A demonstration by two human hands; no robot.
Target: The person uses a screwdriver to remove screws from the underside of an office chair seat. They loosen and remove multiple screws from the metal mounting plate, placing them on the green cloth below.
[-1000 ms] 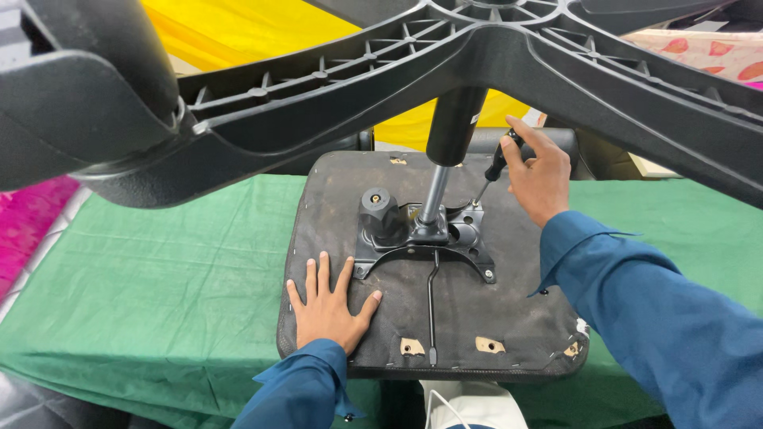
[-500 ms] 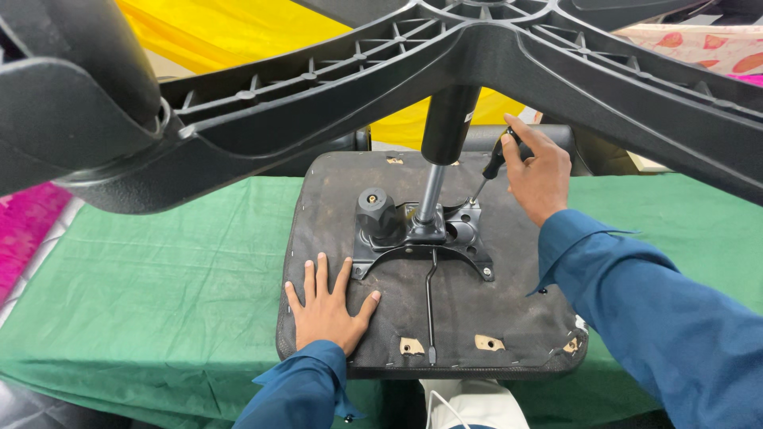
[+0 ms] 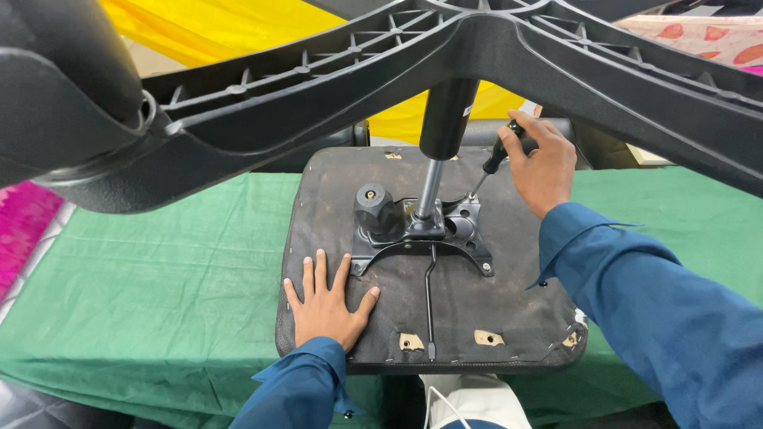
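Observation:
An upturned office chair seat (image 3: 517, 294), black and worn, lies on a green cloth. A black metal mechanism plate (image 3: 457, 230) with a round knob (image 3: 372, 205) and a thin lever (image 3: 430, 294) is fixed to its underside. The gas cylinder (image 3: 445, 127) rises from the plate into the star base (image 3: 334, 87) overhead. My left hand (image 3: 327, 303) lies flat on the seat's near left part, fingers spread. My right hand (image 3: 540, 168) grips a black-handled screwdriver (image 3: 497, 159), its tip at the plate's far right corner.
The green cloth (image 3: 159, 294) covers the table around the seat. A caster wheel (image 3: 56, 87) on a base arm looms at the upper left. Yellow fabric (image 3: 230, 32) hangs behind, pink cloth (image 3: 24, 238) at the left, a patterned cloth (image 3: 707, 40) at the upper right.
The view has shifted slightly, so seat and base sit a little higher in the frame. My right hand stays on the screwdriver at the same corner. The left hand stays pressed flat.

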